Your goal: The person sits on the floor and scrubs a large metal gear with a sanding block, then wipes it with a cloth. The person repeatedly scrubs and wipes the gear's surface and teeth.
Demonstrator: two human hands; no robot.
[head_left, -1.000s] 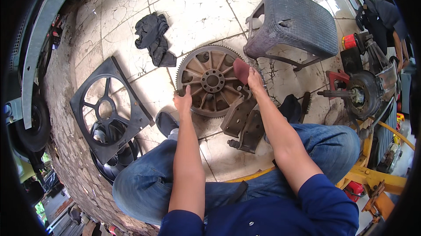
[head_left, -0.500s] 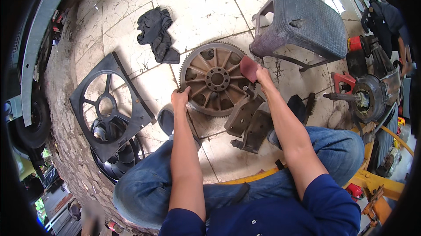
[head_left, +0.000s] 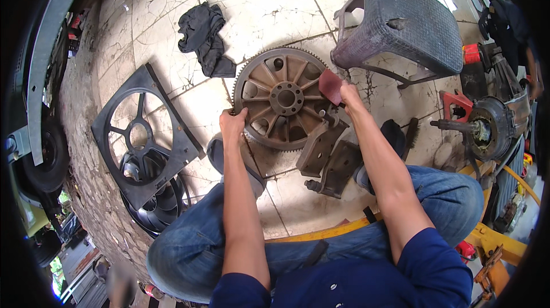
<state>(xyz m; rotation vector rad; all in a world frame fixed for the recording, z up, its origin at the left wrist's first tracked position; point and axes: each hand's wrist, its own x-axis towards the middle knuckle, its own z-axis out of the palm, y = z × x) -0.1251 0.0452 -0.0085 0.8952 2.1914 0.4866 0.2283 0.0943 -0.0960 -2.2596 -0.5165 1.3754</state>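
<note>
A toothed, spoked metal flywheel (head_left: 278,99) lies in front of me between my two arms. My left hand (head_left: 232,126) is closed on its near left rim, with the thumb over the top. My right hand (head_left: 350,97) grips a reddish-brown sheet of sandpaper (head_left: 329,86), which lies against or just over the flywheel's right edge; contact is hard to tell. Close to the flywheel's lower right rim stands a rusty metal bracket (head_left: 314,152). A second bracket-like metal part (head_left: 340,172) lies beside it, near my right foot.
A dark plastic stool (head_left: 409,27) stands at the far right. Black cloth (head_left: 203,36) lies far left on the tiled floor (head_left: 258,16). A black fan shroud (head_left: 166,127) is at left. A brush (head_left: 411,135) and hub assembly (head_left: 490,130) sit right. A yellow frame (head_left: 315,232) runs close to me.
The whole view has shifted a little. Both hands keep their places at the flywheel, and the sandpaper stays at its right edge with only slight movement.
</note>
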